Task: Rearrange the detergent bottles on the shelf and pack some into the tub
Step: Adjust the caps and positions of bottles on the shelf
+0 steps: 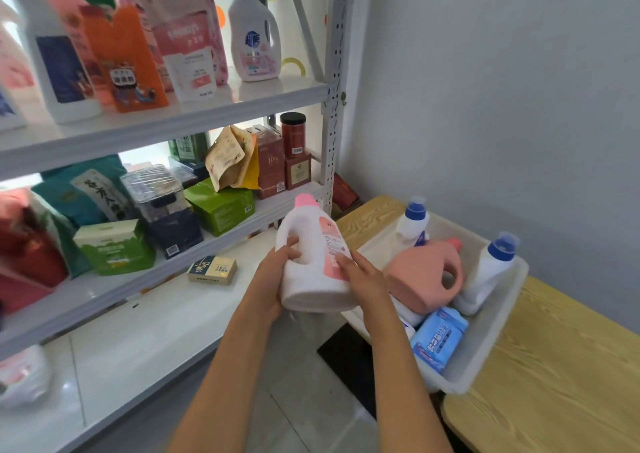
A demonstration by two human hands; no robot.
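A: Entry. Where is the jug (313, 258)?

B: White, pink cap, pink label. In the air just left of the tub (498, 317), over the floor, in front of the lowest shelf (145, 317). Tilted, cap pointing up and away from the person.

A: Left hand (273, 279)?

B: Grip is around the jug: thumb hooked into the handle hole, palm under the jug's left side and base.

A: Right hand (363, 276)?

B: Grip is flat, not curled. Fingers lie straight against the label side, pressing the jug's right face.

A: Tub contents?

B: Tub sits on the wood-grain desk (561, 383), right of the jug. Inside: a salmon jug (422, 272) lying on its side, handle toward the tub's right wall; two white bottles with blue caps, one (412, 225) at the tub's far corner, one (485, 272) leaning on the right wall; a blue pack (440, 338) at the near end. White shapes below the salmon jug, partly hidden; cannot tell what they are.

A: Elsewhere?

B: A white bottle with a green cap (254, 33) stands upright on the top shelf, high above the jug. A small box (212, 270) lies on the lowest shelf, left of the jug.
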